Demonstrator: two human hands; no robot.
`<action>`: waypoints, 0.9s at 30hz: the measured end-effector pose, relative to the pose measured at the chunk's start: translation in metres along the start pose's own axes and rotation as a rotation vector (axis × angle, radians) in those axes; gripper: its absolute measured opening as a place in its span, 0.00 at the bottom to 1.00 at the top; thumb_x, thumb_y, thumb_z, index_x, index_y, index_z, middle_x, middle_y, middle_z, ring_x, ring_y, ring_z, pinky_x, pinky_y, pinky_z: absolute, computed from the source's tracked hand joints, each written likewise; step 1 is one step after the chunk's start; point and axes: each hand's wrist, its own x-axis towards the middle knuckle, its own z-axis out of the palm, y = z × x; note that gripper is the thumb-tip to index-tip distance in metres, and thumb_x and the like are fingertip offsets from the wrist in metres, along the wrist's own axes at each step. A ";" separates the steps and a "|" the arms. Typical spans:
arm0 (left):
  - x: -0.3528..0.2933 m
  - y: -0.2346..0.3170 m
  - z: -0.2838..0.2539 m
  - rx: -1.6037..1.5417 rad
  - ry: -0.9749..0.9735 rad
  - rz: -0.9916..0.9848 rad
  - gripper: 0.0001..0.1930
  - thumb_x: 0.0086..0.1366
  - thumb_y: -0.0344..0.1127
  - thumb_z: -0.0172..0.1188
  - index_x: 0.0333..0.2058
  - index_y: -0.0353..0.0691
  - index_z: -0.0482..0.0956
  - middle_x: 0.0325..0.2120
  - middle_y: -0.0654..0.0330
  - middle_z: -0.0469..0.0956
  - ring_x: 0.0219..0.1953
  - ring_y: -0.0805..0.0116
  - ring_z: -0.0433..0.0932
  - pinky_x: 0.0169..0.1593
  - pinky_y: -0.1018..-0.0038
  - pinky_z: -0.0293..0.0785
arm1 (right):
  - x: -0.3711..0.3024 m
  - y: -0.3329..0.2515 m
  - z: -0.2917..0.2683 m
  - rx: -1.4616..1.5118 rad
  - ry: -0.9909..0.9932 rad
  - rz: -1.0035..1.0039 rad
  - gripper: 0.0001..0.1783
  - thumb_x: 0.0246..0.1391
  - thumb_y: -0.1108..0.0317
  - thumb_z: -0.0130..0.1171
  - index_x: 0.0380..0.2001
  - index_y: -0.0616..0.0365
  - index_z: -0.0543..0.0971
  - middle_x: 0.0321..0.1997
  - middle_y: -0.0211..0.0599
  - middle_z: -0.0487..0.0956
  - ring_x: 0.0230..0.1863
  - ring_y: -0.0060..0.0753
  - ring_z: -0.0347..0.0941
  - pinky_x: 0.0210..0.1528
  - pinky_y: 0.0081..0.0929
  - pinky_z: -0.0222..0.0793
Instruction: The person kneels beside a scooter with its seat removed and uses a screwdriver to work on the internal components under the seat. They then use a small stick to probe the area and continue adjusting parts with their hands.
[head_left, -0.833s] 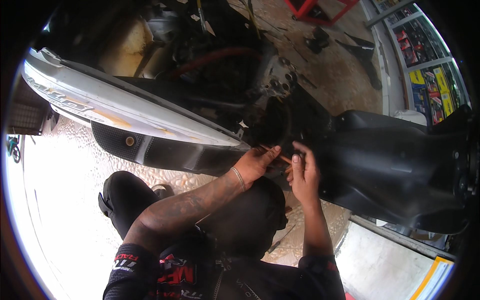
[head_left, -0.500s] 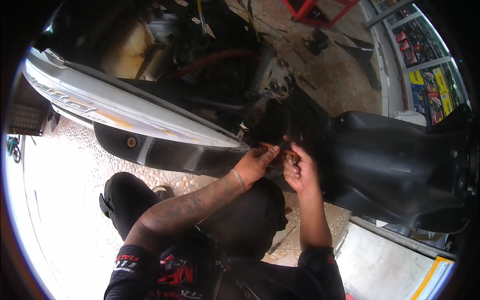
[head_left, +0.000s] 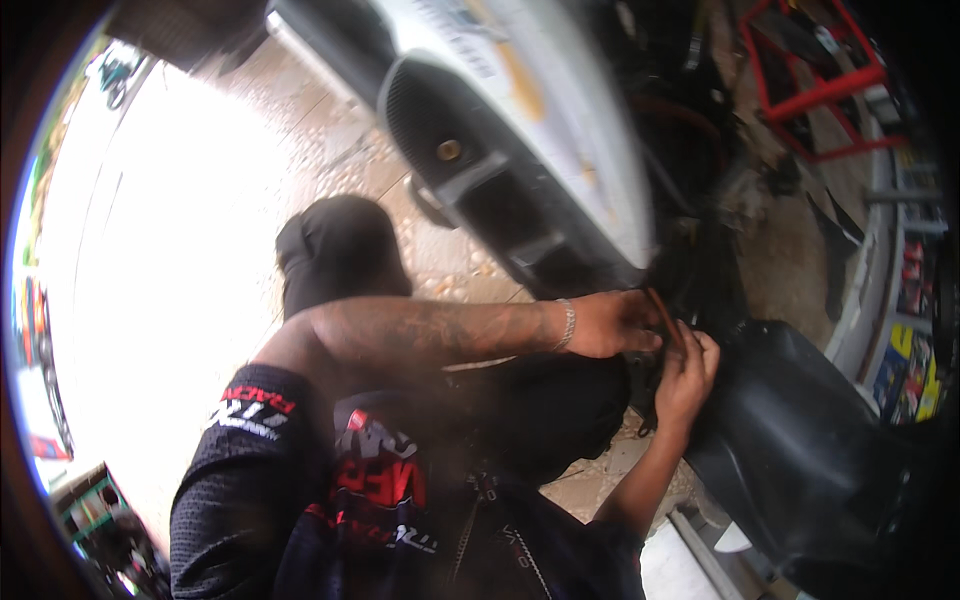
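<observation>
A thin reddish-brown rod-like tool (head_left: 662,312) was pinched in the curled left hand (head_left: 620,325), at 3 o'clock of frame centre. The right hand (head_left: 685,375), fingers bent, was pressed against the black plastic scooter panel (head_left: 800,420); its grip could not be told. A white body panel (head_left: 540,110) lay at 12 o'clock.

Small packages (head_left: 905,365) sit on a shelf at the far right edge, in yellow, blue and red. Above them on the same shelf are more small red and white packs (head_left: 912,270). At the far left edge hangs a bright sign (head_left: 40,395) in red, blue and white, too blurry to make out its shape. No screens show
</observation>
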 end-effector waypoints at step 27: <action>-0.512 -0.088 -0.031 0.273 0.725 -1.048 0.14 0.62 0.42 0.63 0.39 0.37 0.79 0.35 0.51 0.81 0.40 0.55 0.80 0.45 0.63 0.75 | -0.013 0.020 -0.004 0.527 -0.272 0.631 0.23 0.70 0.49 0.49 0.49 0.61 0.72 0.37 0.38 0.79 0.34 0.26 0.75 0.35 0.22 0.69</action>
